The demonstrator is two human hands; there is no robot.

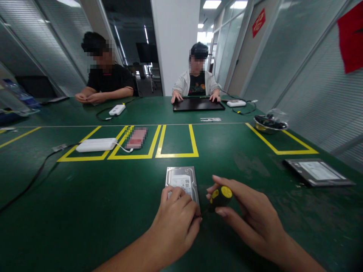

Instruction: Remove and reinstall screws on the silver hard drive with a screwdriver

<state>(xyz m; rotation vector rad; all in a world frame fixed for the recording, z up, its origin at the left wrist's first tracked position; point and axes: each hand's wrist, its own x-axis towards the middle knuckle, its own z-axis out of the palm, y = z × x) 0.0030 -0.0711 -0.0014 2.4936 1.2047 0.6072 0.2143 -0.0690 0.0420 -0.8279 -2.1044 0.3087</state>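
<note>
A silver hard drive (180,173) with a white label lies in front of me on the green table. My left hand (178,215) covers its near part, fingers bent over the casing and thumb close to its near right corner. In my right hand (249,215) is a screwdriver (222,196) with a black and yellow handle, held between thumb and fingers. Its thin shaft points left toward my left thumb and the drive's side. The screwdriver's tip is hidden by my left hand.
A second drive (320,172) lies at right, a metal bowl of dark items (270,124) behind it. A white power bank (96,145) is cabled to a phone (137,138) at left. Two people sit across the table; one touches a black panel (198,104).
</note>
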